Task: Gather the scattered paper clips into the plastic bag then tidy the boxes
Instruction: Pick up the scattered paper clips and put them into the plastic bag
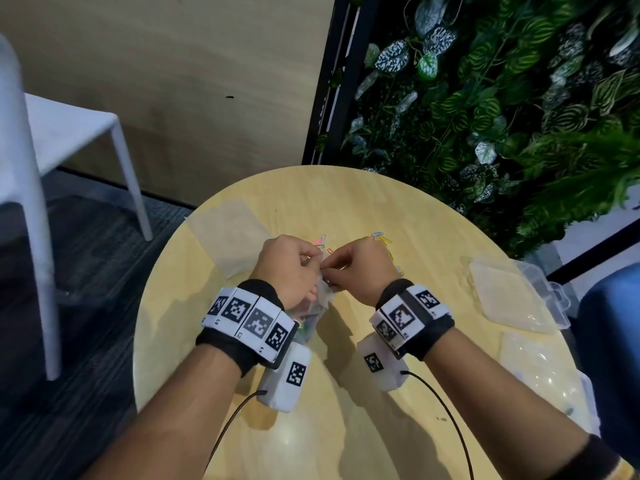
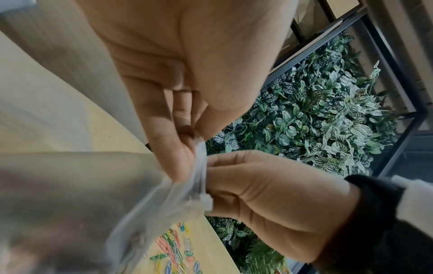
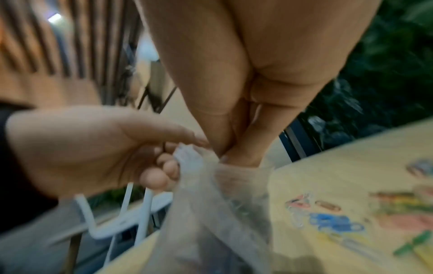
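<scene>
Above the table (image 1: 346, 209), both hands pinch the plastic bag (image 1: 320, 299).

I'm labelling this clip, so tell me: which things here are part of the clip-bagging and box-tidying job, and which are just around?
Part of the job:
- clear plastic bag, pinched at its top by left hand and right hand
- coloured paper clips loose on the table
- clear plastic boxes

Just around:
- round wooden table
- white chair
- leafy green plant wall
- second flat clear bag
</scene>
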